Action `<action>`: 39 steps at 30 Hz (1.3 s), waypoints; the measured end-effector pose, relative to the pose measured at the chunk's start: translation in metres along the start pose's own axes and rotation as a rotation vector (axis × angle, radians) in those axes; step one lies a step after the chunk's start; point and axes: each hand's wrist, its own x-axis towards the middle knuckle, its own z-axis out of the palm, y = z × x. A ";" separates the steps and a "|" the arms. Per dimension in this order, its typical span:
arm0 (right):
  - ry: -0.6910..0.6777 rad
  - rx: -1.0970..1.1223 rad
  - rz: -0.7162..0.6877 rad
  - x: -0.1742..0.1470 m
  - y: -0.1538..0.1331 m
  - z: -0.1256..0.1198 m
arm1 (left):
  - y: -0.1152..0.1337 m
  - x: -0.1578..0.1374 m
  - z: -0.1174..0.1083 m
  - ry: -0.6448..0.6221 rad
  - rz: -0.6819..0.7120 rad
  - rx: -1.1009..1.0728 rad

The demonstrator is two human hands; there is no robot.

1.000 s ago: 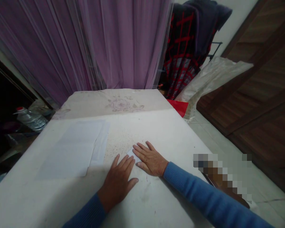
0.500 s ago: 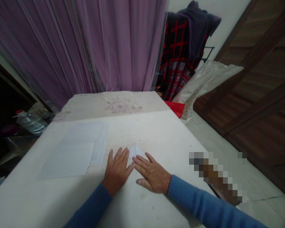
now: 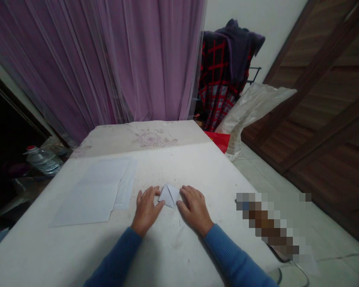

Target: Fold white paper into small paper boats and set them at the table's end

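Note:
A small white folded paper (image 3: 168, 196) lies on the table, with slanting creases and flaps meeting at a peak on its far side. My left hand (image 3: 147, 210) grips its left edge, the thumb on the near left part and the index finger at the side. On the opposite side, my right hand (image 3: 195, 209) has curled fingers and thumb closed at the paper's right corner. The undersides of the fingertips are hidden.
Flat white paper sheets (image 3: 89, 195), one with a torn edge, lie left on the white-covered table (image 3: 155, 255). A pixelated object (image 3: 266, 225) is at the right edge. Beyond are a water bottle (image 3: 44, 160), a red bag (image 3: 219, 140) and purple curtains (image 3: 155, 59).
My hands have moved from lying flat over the paper to its two sides, fingers now curled at its edges. More of the folded paper shows. The view has shifted slightly.

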 end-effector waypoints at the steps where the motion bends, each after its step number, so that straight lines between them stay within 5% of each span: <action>1: 0.021 0.019 0.001 0.001 0.001 0.000 | 0.003 0.000 -0.002 -0.008 -0.008 -0.036; 13: 0.101 0.598 0.183 0.003 0.010 0.002 | 0.019 -0.005 -0.014 0.125 0.167 -0.208; 29: 0.138 0.522 0.117 0.003 0.004 0.002 | 0.017 -0.011 -0.013 -0.033 0.068 -0.360; 39: 0.123 0.506 0.134 -0.002 -0.008 -0.009 | 0.015 -0.012 -0.011 0.121 0.276 -0.121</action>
